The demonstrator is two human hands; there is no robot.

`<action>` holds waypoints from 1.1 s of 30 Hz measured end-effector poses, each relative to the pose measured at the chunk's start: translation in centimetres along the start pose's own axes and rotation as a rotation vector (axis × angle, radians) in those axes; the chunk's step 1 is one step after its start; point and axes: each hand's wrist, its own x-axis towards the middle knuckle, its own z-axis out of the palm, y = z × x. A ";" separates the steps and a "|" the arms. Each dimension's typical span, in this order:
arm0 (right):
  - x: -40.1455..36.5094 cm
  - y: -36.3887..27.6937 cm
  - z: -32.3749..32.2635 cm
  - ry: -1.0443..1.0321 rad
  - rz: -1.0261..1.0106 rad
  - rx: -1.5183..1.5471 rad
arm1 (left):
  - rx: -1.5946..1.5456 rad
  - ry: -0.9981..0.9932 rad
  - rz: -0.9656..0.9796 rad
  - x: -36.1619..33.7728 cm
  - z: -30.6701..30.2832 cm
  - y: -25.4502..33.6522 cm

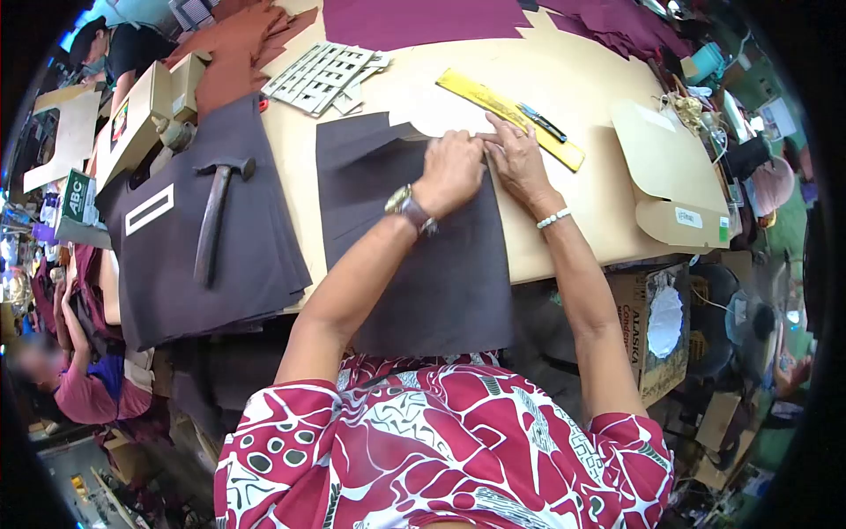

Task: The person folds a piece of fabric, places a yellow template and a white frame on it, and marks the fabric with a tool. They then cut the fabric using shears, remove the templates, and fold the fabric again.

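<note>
A dark cloth piece (423, 282) lies in front of me and hangs over the table's near edge. My left hand (452, 172) is closed in a fist-like grip at its far right edge, and the fingertips are partly hidden. Beside it, my right hand (520, 163) pinches the same edge, its thumb and forefinger close to the left hand's fingers. The upper part of the cloth shows a raised fold. Just beyond my right hand lie a yellow ruler (467, 86) and a dark pen (544, 123).
To the left, a hammer (213, 220) and a small rectangular frame (150, 210) rest on stacked dark cloth (251, 282). Grid-like cut pieces (322, 75) lie behind. A card pattern (665, 167) sits at right; maroon cloth (423, 22) covers the far side. Other people are at left.
</note>
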 end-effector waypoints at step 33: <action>-3.0 -2.6 -5.6 -0.061 0.701 1.199 | -1.245 -0.222 -0.311 1.7 -2.9 -2.0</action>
